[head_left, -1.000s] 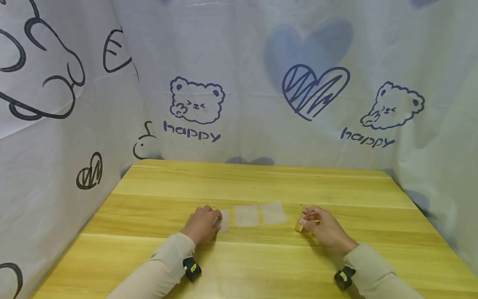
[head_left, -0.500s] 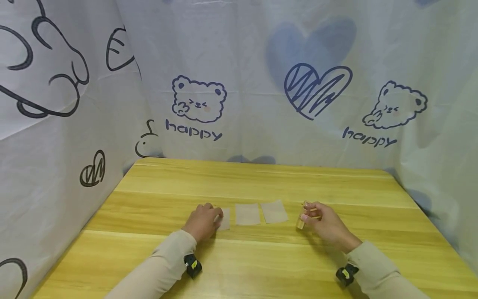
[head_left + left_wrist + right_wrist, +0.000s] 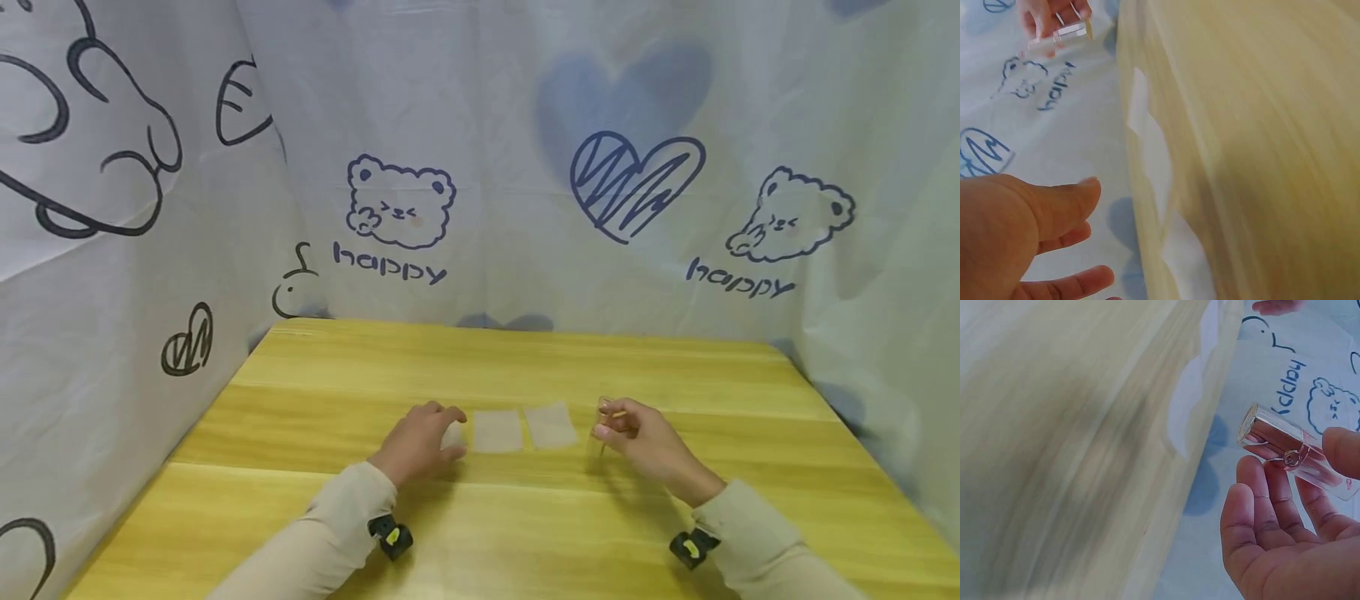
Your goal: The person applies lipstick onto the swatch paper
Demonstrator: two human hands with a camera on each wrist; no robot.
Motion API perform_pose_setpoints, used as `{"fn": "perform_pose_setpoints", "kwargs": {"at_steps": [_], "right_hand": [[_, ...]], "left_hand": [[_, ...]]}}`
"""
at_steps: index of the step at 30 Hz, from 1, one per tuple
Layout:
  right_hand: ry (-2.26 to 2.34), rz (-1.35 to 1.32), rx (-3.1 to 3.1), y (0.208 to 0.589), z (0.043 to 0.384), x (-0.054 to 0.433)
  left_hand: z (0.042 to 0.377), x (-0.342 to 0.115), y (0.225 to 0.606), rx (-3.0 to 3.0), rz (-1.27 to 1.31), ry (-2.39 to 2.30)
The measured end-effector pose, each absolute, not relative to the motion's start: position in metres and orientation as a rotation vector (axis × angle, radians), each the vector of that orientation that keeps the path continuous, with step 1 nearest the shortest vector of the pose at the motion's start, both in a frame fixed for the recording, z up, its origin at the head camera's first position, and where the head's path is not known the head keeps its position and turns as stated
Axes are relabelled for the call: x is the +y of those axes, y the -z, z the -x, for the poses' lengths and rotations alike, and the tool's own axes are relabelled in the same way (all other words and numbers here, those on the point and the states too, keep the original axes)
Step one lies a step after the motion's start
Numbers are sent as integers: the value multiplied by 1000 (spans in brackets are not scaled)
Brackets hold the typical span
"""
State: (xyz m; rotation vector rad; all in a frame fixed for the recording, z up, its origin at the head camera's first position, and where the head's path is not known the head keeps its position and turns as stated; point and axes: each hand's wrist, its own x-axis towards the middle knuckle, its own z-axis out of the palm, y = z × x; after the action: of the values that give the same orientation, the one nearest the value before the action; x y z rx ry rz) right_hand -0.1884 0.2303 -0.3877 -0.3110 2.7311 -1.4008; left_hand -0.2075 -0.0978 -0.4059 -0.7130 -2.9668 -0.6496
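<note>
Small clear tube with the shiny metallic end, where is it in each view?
Head: the tube is right of centre, in the right hand.
Left wrist: near the top left corner, the tube.
Right wrist: right side, mid-height, the tube.
Shared landmark: flat pale sheets on the yellow wood-grain table.

Two hands, three pale sheets, one tube, two wrist cameras, one table
</note>
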Motion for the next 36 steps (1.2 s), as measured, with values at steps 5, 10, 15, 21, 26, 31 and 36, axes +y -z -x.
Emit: {"fn": "perform_pose_setpoints", "kwargs": {"at_steps": [5,10,15,21,26,31,36], "right_hand": [[1390,344,2743,386,187,223],[1435,406,2724,382,187,217],[1449,477,2691,378,186,212],[1415,495,2660,375,185,205],[1348,624,2659,376,189,198],[1306,710,2618,375,190,191],[1305,726,2566,374,190,185]], "left_hand": [[198,-89,395,-2906,807,724],[192,-78,383,-2854,894,732],[188,-71,378,-2823,930,744],[185,-66,374,-2829,932,766],[184,-62,371,-2811,947,782],[185,-59,370,-2789,966,804],[187,-58,372,-2767,985,842]]}}
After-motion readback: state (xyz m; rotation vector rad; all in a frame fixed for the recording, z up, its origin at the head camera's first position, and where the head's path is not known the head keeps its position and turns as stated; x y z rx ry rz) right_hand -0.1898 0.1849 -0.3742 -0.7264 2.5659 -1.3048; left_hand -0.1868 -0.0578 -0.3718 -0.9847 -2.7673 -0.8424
